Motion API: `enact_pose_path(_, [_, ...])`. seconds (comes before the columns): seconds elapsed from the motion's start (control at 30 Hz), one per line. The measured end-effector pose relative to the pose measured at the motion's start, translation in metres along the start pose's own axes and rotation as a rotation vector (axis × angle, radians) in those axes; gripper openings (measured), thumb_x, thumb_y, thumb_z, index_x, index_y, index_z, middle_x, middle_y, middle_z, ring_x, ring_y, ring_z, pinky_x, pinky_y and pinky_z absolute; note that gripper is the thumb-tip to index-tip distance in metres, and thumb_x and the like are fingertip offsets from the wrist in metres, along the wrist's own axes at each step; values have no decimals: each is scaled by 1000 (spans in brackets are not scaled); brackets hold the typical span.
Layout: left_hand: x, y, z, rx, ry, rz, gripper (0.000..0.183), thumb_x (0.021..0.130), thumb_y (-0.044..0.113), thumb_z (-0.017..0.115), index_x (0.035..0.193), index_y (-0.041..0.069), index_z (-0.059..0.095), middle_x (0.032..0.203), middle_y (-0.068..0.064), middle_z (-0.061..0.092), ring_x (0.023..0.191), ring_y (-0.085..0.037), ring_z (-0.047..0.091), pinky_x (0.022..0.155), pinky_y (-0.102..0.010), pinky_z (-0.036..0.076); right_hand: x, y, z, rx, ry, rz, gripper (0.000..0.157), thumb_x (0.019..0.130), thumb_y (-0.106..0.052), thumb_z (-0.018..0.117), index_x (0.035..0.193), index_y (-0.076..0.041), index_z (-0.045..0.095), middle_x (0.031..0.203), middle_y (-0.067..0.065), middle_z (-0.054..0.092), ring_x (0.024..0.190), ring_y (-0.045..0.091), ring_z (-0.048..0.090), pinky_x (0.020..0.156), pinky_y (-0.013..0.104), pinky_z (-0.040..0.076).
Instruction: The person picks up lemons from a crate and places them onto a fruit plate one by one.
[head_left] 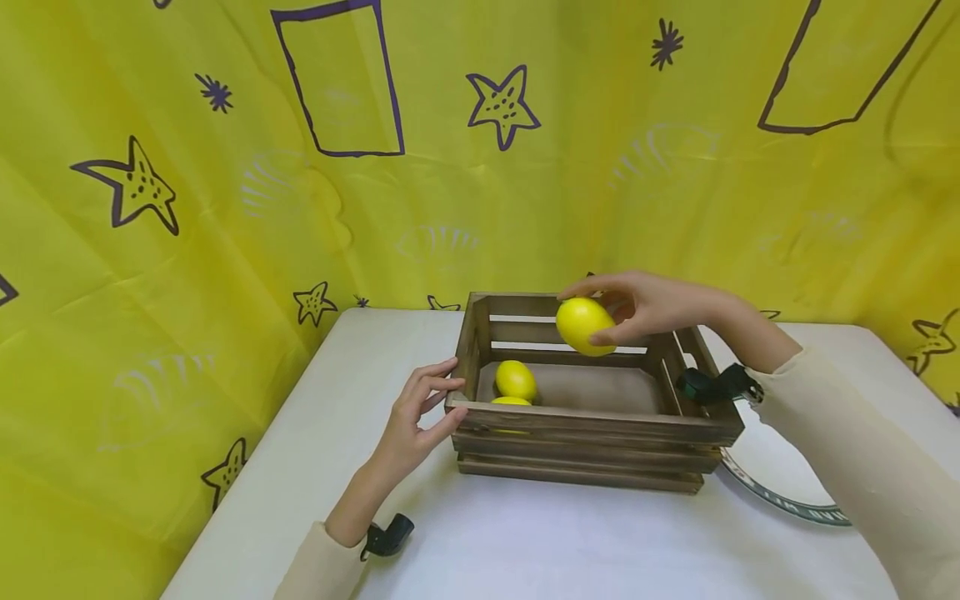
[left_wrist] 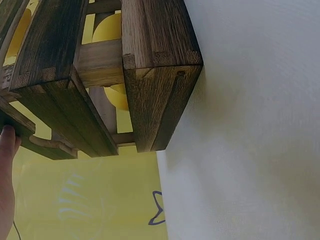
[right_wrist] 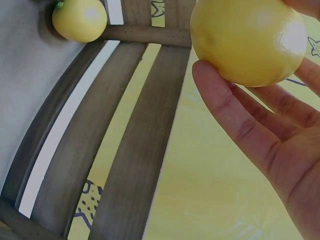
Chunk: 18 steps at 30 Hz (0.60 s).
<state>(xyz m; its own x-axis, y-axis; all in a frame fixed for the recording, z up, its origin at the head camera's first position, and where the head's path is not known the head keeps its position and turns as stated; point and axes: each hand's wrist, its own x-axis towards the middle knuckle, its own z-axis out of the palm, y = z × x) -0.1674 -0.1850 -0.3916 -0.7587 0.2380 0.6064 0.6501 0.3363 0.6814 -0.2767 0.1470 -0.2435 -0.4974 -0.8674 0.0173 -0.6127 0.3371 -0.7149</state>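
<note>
My right hand (head_left: 660, 308) holds a yellow lemon (head_left: 583, 327) above the wooden slatted crate (head_left: 592, 425), thumb on one side and fingers on the other. In the right wrist view this lemon (right_wrist: 247, 42) is partly cut off at the top. Inside the crate, at its left end, lies a lemon (head_left: 516, 379); a second lemon (head_left: 512, 401) is mostly hidden by the front slat. One lemon (right_wrist: 80, 20) in the crate shows a green stem tip. Spread fingers of my left hand (head_left: 416, 417) touch the crate's left front corner; only a finger shows in the left wrist view.
A white plate (head_left: 806, 510) with a dark green patterned rim stands right of the crate, partly behind my right sleeve. The white tabletop (head_left: 570, 550) carries the crate. A yellow curtain (head_left: 555, 208) with drawn starfish and shells hangs behind the table.
</note>
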Motion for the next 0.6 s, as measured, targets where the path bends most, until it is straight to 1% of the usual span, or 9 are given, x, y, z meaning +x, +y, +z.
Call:
enact_pose_path(0.23, [0, 0, 0, 10, 0, 9, 32, 85, -6, 69, 114, 4, 59, 140, -15, 48, 128, -36, 49, 97, -39, 50, -18, 1, -4, -31, 27, -8, 58, 90, -8, 68, 142, 0, 43, 114, 15, 60, 92, 23, 67, 79, 33, 59])
enact_pose_path(0.47, [1, 0, 1, 18, 4, 16, 35, 84, -8, 69, 115, 3, 59, 139, -16, 48, 128, -36, 48, 97, -40, 50, -35, 4, -6, -17, 71, -16, 57, 90, -6, 68, 142, -4, 45, 115, 16, 59, 91, 21, 68, 78, 31, 60])
enact_pose_path(0.6, [1, 0, 3, 16, 16, 28, 38, 80, -13, 69, 115, 0, 58, 138, -20, 48, 127, -39, 48, 96, -43, 50, -43, 7, -10, -23, 104, -40, 55, 89, -3, 68, 140, -8, 48, 116, 16, 58, 91, 21, 68, 78, 29, 59])
